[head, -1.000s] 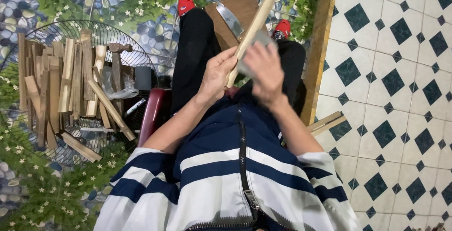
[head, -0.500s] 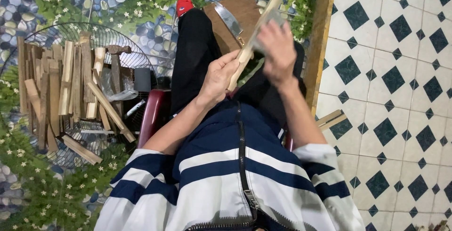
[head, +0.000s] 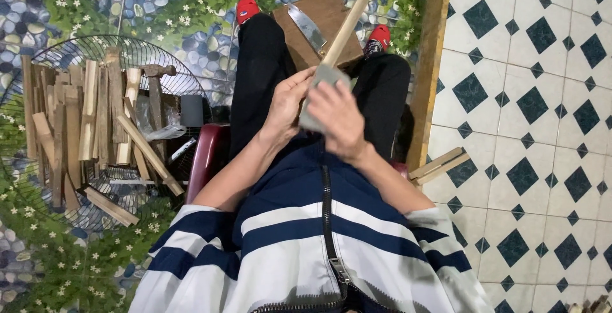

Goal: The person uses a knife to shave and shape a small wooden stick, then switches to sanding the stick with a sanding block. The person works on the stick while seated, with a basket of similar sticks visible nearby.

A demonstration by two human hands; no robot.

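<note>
My left hand [head: 287, 106] grips the lower end of a pale wooden stick [head: 345, 30] that slants up and to the right over my lap. Wrapped around the stick is a grey piece of sandpaper [head: 322, 90], and my right hand [head: 339, 122] is closed on it just below the left hand's fingers. Beyond my knees a brown wooden board [head: 331, 13] lies on the floor between my red shoes, with a broad metal blade [head: 306, 27] resting on it. I sit on a dark red stool [head: 207, 153].
A round wire fan guard [head: 83, 55] on the left holds a pile of split wood sticks [head: 95, 122], a hammer [head: 156, 90] and a dark cylinder [head: 191, 110]. A long wooden plank [head: 428, 64] stands along the tiled floor's edge. Two short sticks [head: 440, 166] lie on the tiles at right.
My right hand with the sandpaper slid down the stick toward my body, after being higher up half a second ago. The left hand kept its hold on the stick.
</note>
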